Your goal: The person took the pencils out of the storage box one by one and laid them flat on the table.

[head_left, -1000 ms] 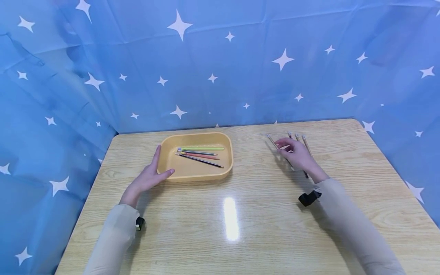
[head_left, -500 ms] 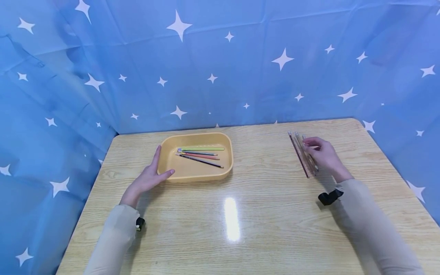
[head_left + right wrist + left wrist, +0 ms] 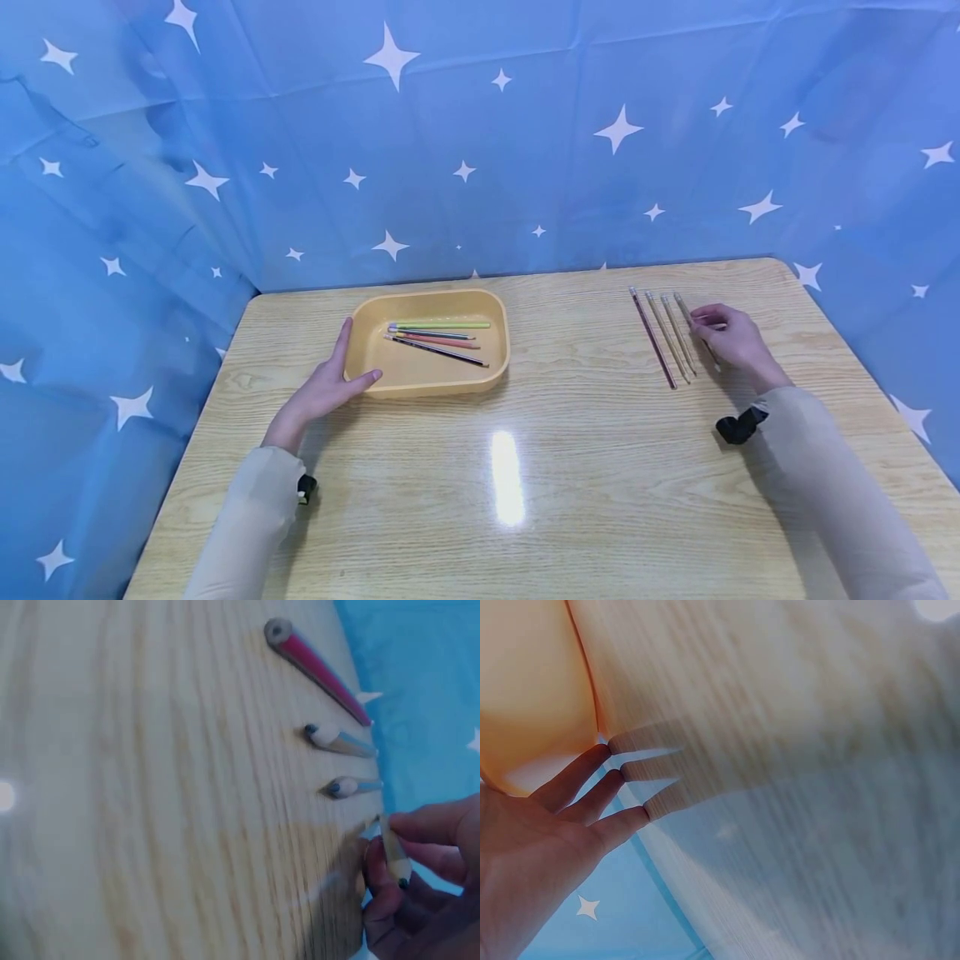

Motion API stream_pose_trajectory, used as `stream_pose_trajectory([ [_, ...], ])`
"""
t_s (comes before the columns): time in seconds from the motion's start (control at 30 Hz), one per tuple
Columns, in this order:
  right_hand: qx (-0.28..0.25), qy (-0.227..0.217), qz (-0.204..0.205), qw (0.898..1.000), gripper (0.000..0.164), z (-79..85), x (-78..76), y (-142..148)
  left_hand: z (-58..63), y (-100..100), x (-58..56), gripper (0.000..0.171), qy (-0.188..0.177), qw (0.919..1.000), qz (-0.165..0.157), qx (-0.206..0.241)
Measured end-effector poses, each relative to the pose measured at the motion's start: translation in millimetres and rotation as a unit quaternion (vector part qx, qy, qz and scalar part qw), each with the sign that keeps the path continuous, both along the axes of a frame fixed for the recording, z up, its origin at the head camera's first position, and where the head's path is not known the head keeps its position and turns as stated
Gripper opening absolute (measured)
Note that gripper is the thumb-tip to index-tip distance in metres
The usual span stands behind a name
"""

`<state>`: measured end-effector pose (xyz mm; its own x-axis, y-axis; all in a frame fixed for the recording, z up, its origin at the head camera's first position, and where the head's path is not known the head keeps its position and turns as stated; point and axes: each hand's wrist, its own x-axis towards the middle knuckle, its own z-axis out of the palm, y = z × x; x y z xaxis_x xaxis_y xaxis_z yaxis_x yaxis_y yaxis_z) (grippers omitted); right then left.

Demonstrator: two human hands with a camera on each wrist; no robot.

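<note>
My left hand rests at the left corner of a yellow tray. Its fingers lie straight along the side wall, with the thumb over the front rim. Inside the tray are several pencils, including a green one, a red one and a black one. On the right, my right hand pinches a light wooden pencil between thumb and fingers, its dark tip showing in the right wrist view. Left of it lie two more light wooden pencils and a dark red pencil, side by side.
All of this is on a light wood-grain table with a bright reflection near its middle. A blue curtain with white stars hangs behind it and along both sides.
My right hand has carried the pinched pencil rightward, from left of the other three pencils to their right side. The left hand and the tray have stayed put.
</note>
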<state>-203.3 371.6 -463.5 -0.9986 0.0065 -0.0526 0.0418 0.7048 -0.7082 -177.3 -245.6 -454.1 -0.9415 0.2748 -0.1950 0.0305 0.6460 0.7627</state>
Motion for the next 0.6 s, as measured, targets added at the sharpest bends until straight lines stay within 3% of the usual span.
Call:
stream_pose_trajectory([
  [0.4,0.070,0.039,0.026,0.996,0.032,-4.5,-6.1,1.9,-0.8,0.1,-0.1,0.103,-0.001,1.0000,0.002,-0.003],
  [0.6,0.064,0.038,0.017,0.997,0.033,-7.6,-6.9,2.9,-0.4,0.3,-0.2,0.103,0.001,1.0000,0.003,-0.002],
])
